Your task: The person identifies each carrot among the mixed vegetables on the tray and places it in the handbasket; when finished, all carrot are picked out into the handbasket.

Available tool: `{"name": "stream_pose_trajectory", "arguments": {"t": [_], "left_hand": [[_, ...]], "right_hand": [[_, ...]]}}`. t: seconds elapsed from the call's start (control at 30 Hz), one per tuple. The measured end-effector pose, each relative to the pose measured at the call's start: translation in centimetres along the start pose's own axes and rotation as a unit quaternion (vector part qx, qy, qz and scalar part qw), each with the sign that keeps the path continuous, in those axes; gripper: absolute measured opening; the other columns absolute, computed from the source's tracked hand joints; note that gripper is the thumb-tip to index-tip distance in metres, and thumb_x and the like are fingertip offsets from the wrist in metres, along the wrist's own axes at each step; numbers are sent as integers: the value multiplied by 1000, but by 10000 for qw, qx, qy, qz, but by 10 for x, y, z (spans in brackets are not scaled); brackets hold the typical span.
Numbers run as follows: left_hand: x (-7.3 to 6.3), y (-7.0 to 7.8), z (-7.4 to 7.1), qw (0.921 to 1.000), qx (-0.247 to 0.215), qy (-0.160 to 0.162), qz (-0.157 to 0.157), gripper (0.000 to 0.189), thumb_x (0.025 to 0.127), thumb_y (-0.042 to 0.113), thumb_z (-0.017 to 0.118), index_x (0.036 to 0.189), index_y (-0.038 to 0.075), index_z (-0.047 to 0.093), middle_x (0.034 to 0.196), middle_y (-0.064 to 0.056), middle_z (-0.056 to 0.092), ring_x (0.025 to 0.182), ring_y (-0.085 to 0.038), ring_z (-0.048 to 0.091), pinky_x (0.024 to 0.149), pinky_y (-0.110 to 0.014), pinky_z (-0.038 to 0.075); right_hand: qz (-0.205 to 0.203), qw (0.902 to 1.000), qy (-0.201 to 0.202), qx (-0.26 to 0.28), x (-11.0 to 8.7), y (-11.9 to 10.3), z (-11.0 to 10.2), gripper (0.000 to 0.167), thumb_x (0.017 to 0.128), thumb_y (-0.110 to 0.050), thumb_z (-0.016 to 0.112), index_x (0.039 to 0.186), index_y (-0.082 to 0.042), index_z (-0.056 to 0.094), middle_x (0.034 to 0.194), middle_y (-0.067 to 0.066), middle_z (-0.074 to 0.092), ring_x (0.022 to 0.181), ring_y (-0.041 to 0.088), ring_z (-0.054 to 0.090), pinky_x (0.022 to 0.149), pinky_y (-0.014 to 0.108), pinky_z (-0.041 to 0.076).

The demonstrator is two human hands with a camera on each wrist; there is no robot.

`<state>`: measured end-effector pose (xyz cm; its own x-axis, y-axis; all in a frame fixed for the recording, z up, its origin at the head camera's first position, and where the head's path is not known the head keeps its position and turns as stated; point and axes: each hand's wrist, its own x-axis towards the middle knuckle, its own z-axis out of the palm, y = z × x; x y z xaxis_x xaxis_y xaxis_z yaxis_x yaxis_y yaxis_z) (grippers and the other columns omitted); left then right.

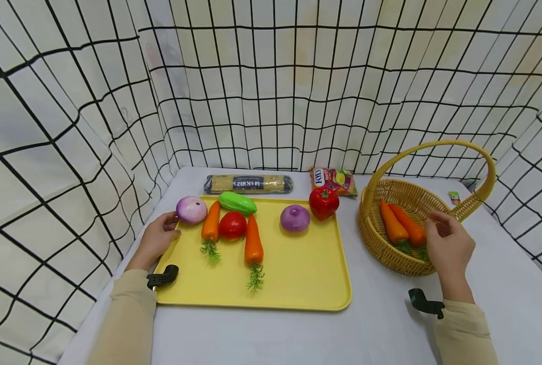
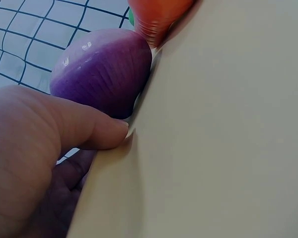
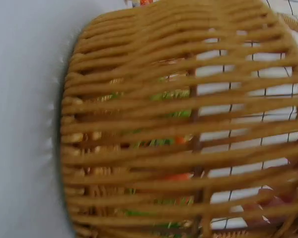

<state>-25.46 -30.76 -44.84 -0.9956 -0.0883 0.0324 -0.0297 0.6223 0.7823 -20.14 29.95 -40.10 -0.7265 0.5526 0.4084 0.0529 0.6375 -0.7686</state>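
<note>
So there's a white table (image 1: 298, 337) across the bottom of the head view, and the big yellow tray (image 1: 307, 274) takes up the middle of it. The wicker basket (image 1: 372, 243) sits over on the right, handle arching up.

Left hand (image 1: 158, 239) is on the tray's left edge, left of centre in the frame. The wrist view has the thumb on top and the fingers underneath, so that's a proper pinch on the tray. Right hand (image 1: 451, 248) is at the basket's right side, fingers bent. Honestly can't tell if it's gripping anything, since the right wrist shot is blurry and mostly wicker.

Noodle packet (image 1: 248, 183) lies behind the tray, upper middle, with the candy bag (image 1: 335, 180) further right. Two carrots (image 1: 393, 223) are in the basket, just left of the right hand's fingers. Two more, the tray carrots (image 1: 254, 246), lie left of centre with the green vegetable (image 1: 237, 203) and red tomato (image 1: 232, 225). Red pepper (image 1: 323, 204) is at the tray's upper right corner, purple onion (image 1: 295, 218) beside it. The paler onion (image 1: 191, 210) is upper left, right by the pinching thumb.
</note>
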Motion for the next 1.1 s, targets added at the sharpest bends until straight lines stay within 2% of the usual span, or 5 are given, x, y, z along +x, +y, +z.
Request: {"name": "stream_pose_trajectory", "arguments": {"t": [0.23, 0.43, 0.57, 0.73, 1.1], "left_hand": [[0, 0, 0, 10000, 45, -13, 10, 59, 94, 5, 54, 148, -6, 32, 138, -30, 47, 123, -42, 46, 104, -53, 38], [0, -2, -1, 9999, 92, 29, 54, 59, 94, 5, 54, 147, -7, 33, 137, -30, 48, 122, -42, 47, 103, -53, 38], [0, -2, 0, 10000, 35, 24, 67, 59, 94, 4, 54, 148, -7, 32, 138, -30, 47, 122, -42, 47, 103, -53, 39], [-1, 0, -1, 10000, -20, -1, 42, 59, 95, 4, 54, 148, -7, 31, 139, -30, 47, 123, -43, 46, 104, -53, 38], [0, -1, 0, 10000, -40, -63, 0, 58, 95, 5, 53, 148, -6, 31, 139, -29, 46, 123, -42, 46, 103, -52, 39]], "right_hand": [[-1333, 9804, 744, 1249, -12, -16, 6, 21, 93, -11, 61, 107, 1, 71, 100, 10, 71, 79, -4, 57, 71, 8, 44], [-1041, 9447, -166, 3106, -26, -43, 12, 20, 94, -7, 62, 107, 7, 68, 100, 5, 70, 83, 12, 62, 74, 14, 51], [-655, 9248, -886, 3640, -38, -54, 21, 21, 95, -8, 61, 107, 9, 65, 100, 4, 69, 80, 14, 62, 74, 17, 53], [-458, 9129, -1705, 3681, -55, -68, 40, 23, 96, -9, 61, 109, 10, 63, 100, 5, 69, 85, 16, 62, 77, 19, 54], [-461, 9180, -2937, 2626, -106, -103, 91, 21, 92, -6, 64, 113, -3, 66, 115, 11, 66, 98, 21, 62, 79, 22, 52]]}}
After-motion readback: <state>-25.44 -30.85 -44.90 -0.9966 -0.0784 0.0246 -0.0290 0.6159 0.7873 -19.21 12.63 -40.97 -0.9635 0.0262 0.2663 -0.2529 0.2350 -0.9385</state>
